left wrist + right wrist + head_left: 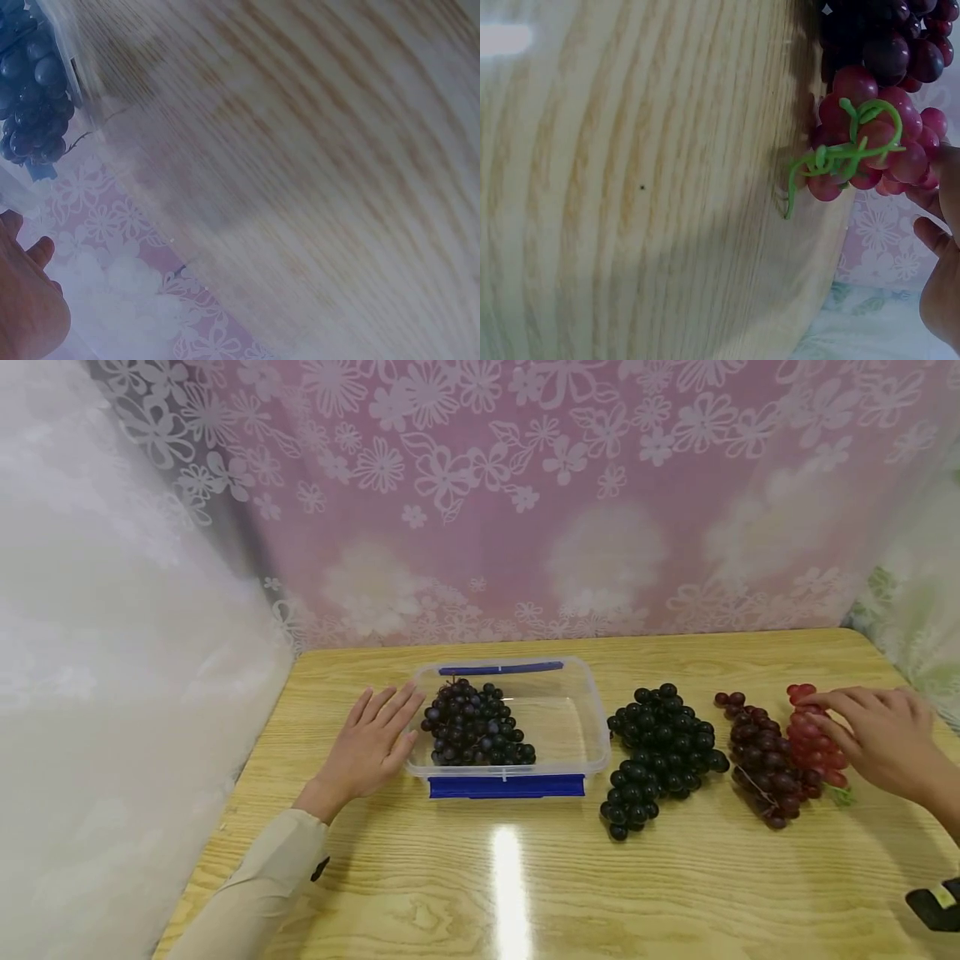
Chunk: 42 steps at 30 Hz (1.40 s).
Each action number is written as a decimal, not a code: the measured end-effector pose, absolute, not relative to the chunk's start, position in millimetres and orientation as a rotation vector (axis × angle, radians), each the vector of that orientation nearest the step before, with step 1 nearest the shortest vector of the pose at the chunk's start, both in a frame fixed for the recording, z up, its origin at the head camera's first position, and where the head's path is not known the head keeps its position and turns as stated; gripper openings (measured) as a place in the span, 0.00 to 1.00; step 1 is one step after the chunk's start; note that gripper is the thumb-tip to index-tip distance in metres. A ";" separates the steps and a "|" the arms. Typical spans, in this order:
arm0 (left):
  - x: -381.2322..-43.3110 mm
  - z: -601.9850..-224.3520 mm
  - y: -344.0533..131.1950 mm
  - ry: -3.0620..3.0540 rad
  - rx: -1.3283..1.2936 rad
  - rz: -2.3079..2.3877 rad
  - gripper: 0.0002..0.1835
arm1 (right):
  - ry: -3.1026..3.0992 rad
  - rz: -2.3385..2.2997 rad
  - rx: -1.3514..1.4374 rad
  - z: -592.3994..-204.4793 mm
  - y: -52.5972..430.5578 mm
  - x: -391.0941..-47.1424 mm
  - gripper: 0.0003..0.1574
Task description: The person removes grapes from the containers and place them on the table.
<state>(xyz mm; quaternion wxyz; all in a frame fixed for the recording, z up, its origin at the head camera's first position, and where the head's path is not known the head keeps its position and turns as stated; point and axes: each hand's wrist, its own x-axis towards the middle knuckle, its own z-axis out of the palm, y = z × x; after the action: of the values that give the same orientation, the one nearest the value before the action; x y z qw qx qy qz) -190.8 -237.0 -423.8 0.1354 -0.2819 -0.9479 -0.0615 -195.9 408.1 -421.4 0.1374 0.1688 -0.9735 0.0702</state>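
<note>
A clear plastic container [555, 760] with blue clips holds a bunch of dark purple grapes [472, 727] in its left half. My left hand [367, 743] lies flat with fingers spread, fingertips right at the container's left wall. On the right, my right hand [881, 735] reaches over a bunch of light red grapes [817, 743], its fingers fairly straight and overlapping the upper grapes. A curly green stem [855, 154] shows on that bunch in the right wrist view. Beside it lies a bunch of dark red grapes [763, 756].
A bunch of black grapes [663, 747] lies on the wooden table [420, 877] between the container and the dark red bunch. Behind the table hangs a pink floral curtain [487, 527]. A pale curtain [135, 635] borders the left side.
</note>
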 end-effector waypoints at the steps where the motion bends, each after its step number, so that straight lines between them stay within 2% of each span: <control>1: -190.8 -423.6 -236.7 -2.745 -0.818 -0.180 0.32 | -2.841 0.216 0.482 -422.0 408.1 -196.7 0.14; 11: -191.2 -423.7 -236.0 -2.748 -0.815 -0.189 0.32 | -2.997 0.229 0.488 -422.2 403.0 -203.2 0.22; 32: -190.3 -420.8 -236.4 -2.768 -0.822 -0.148 0.32 | -3.014 0.345 0.541 -419.9 401.6 -204.4 0.28; 42: -190.8 -415.8 -237.1 -2.749 -0.831 -0.092 0.33 | -2.947 0.074 0.531 -409.1 386.2 -195.9 0.32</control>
<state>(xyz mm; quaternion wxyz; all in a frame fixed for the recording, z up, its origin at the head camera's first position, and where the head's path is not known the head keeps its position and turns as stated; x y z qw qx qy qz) -190.8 -237.1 -415.8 0.1335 -0.2867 -0.9481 -0.0316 -195.9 386.2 -409.1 0.0730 0.1769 -0.9812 0.0248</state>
